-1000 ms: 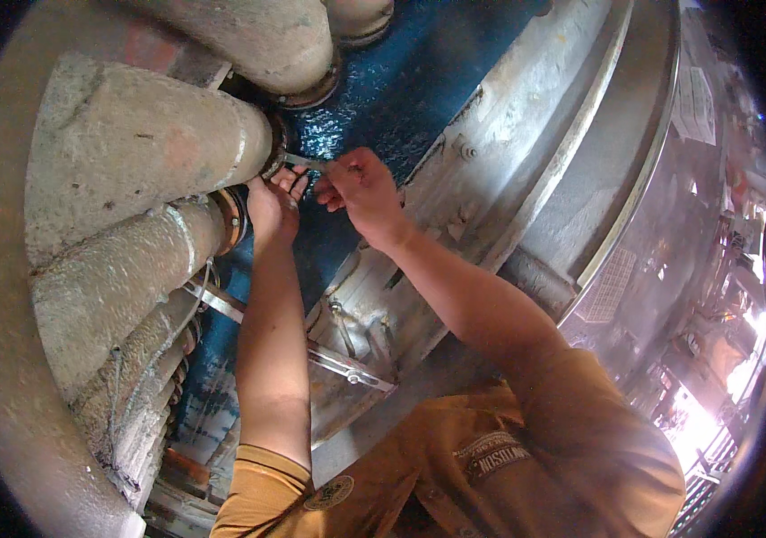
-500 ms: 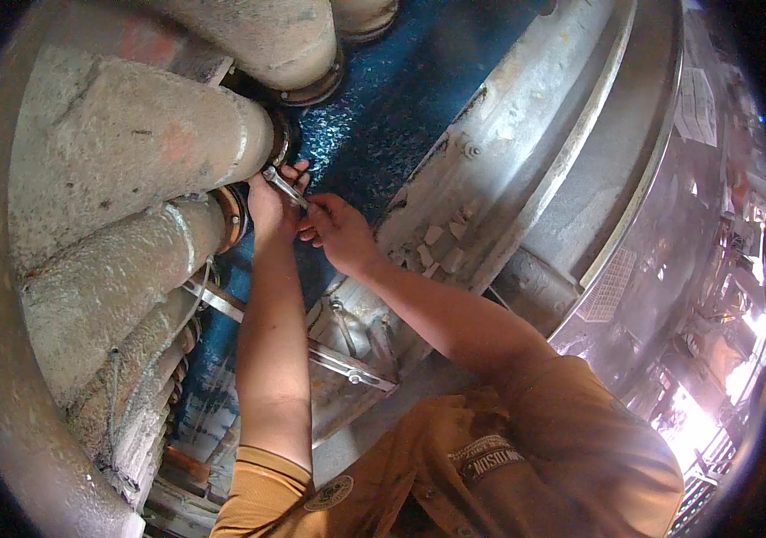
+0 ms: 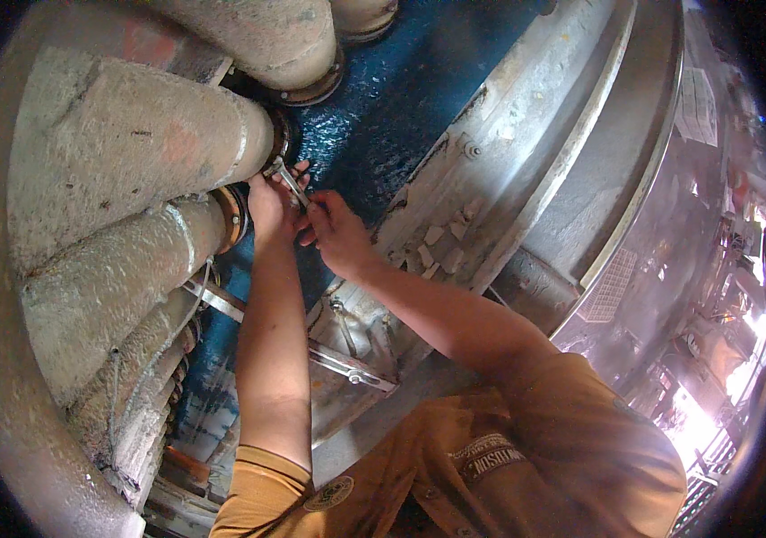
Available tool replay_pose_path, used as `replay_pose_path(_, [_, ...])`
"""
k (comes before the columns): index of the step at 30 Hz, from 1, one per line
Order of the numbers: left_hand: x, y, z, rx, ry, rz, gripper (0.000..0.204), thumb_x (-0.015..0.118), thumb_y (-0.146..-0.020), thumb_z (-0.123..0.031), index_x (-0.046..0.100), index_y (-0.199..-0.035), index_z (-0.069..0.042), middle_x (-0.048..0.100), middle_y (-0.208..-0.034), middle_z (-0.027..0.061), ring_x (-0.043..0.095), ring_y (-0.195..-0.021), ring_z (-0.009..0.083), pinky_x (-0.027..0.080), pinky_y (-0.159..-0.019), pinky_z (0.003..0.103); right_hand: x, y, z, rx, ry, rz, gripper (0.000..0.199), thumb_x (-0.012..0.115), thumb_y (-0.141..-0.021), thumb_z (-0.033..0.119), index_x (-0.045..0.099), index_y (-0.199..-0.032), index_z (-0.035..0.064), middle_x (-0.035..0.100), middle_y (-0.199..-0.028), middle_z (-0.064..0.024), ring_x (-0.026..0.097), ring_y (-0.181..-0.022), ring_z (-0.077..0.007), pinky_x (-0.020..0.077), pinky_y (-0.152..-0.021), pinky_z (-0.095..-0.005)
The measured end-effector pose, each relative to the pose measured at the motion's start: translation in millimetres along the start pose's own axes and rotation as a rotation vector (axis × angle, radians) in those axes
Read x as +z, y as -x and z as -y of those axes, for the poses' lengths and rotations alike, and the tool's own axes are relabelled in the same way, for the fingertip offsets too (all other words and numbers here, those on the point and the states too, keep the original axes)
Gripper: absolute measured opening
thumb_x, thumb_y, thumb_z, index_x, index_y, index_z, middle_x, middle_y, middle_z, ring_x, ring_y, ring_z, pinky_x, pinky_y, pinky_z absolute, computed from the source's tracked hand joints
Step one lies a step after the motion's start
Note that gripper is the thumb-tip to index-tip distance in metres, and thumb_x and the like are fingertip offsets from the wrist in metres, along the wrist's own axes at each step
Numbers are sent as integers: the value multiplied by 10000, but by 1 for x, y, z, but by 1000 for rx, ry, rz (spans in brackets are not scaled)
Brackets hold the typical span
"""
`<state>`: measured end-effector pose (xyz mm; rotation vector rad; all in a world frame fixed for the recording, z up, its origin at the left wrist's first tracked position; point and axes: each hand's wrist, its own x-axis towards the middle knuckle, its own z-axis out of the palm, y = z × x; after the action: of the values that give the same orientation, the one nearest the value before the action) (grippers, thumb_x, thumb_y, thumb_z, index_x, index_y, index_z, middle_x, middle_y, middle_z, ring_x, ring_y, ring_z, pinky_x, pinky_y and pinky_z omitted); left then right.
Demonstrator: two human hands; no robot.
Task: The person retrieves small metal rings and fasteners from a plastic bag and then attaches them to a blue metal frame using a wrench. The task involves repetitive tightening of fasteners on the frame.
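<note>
My right hand (image 3: 340,235) closes on the handle end of a metal wrench (image 3: 291,183). The wrench's head is up against the dark flange (image 3: 282,134) at the end of a large, dusty, cone-shaped casing (image 3: 163,134). Beneath the wrench, my left hand (image 3: 269,208) reaches up to the same flange, palm turned up and fingertips curled beyond the tool. Whatever those fingers grip is hidden by the wrench and the hand itself. Just left of my left wrist is the orange-brown flange (image 3: 232,218) of a neighbouring casing.
A second wrench (image 3: 343,326) lies on the ledge right of my left forearm, near a slotted metal bar (image 3: 347,366). Broken pale chips (image 3: 437,247) rest along the metal channel (image 3: 526,117). A blue surface (image 3: 401,81) runs between channel and casings. A thin cord (image 3: 157,363) hangs at left.
The wrench has swung slightly, its handle now pointing more steeply down, and its head sits a little further right. My right hand has shifted a little with it; my left hand stays nearly in place.
</note>
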<state>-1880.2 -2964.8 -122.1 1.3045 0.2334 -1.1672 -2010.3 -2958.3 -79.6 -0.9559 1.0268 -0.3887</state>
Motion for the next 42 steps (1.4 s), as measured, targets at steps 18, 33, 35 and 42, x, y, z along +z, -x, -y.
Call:
replay_pose_path(18, [-2, 0, 1, 36, 7, 47, 544, 265, -955, -540, 413, -1127, -46, 587, -899, 149, 596, -886, 288, 504, -747, 383, -4, -14, -20, 37, 2, 131, 223, 425, -983, 176, 472, -1110, -1, 616, -774, -71, 584, -626, -125, 495, -582, -272])
replay_pose_path(33, [5, 4, 0, 33, 49, 18, 447, 293, -975, -475, 499, -963, -78, 521, -735, 51, 595, -914, 266, 425, -842, 428, -51, -98, 97, -462, 282, -53, 181, 573, -897, 194, 579, -914, 14, 625, -756, -56, 591, -661, -146, 479, -635, -290])
replay_pose_path(35, [6, 6, -2, 31, 63, 7, 440, 294, -976, -469, 498, -963, -79, 516, -739, 49, 592, -916, 266, 426, -841, 428, -48, -92, 100, -410, 179, -71, 183, 579, -898, 189, 574, -946, 12, 618, -774, -57, 588, -691, -144, 480, -653, -282])
replay_pose_path(42, [11, 10, -1, 38, 74, 13, 457, 274, -979, -488, 483, -1006, -83, 513, -735, 52, 587, -934, 270, 412, -868, 447, -127, -64, 11, -73, 74, -40, 210, 574, -903, 184, 578, -1003, -1, 629, -885, -100, 614, -737, -185, 505, -665, -299])
